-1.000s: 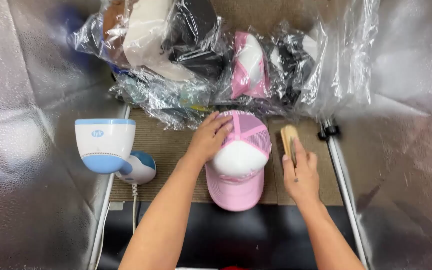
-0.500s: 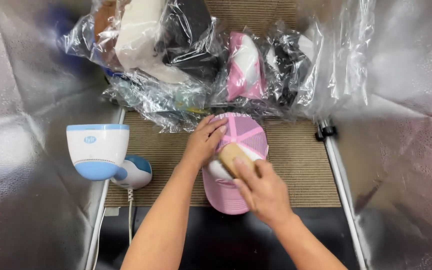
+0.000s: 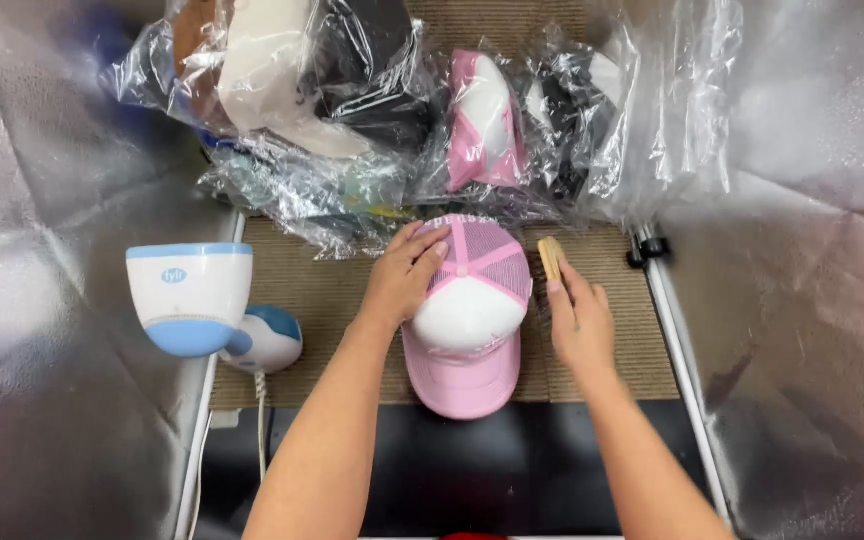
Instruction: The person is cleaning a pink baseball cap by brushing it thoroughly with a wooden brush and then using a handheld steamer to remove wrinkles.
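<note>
Left of the pink-and-white cap (image 3: 470, 320), a white and blue handheld steamer (image 3: 192, 298) stands at the tabletop (image 3: 332, 300) edge, its rounded base (image 3: 264, 338) and cord (image 3: 260, 420) just beside it, parked upright, probably so the head stays off the mat. Mat is a ribbed tan weave; a black strip (image 3: 472, 470) runs along its near edge. Left hand (image 3: 404, 275) lies flat and spread on the cap's left side, fingers on the pink mesh back, gripping nothing, likely pinning the cap so it does not slide. Cap sits mid-mat, brim toward the person, foam-looking white front panel, pink mesh rear, smooth pink brim. Right of the cap, right hand (image 3: 580, 322) rests on the mat, loosely curled round a small tan brush (image 3: 550, 257) that looks wooden, its tip poking out past the fingertips; bristles not visible. Hand is apart from the cap, not touching it. Behind the cap, a heap of more caps in clear crinkled plastic bags (image 3: 422, 120), white, black and pink ones, piled against the back. Crinkly silver foil sheeting (image 3: 42, 180) walls both sides. Right of the brush, a white metal rail (image 3: 682, 340) with a black clamp (image 3: 644, 247) borders the mat.
</note>
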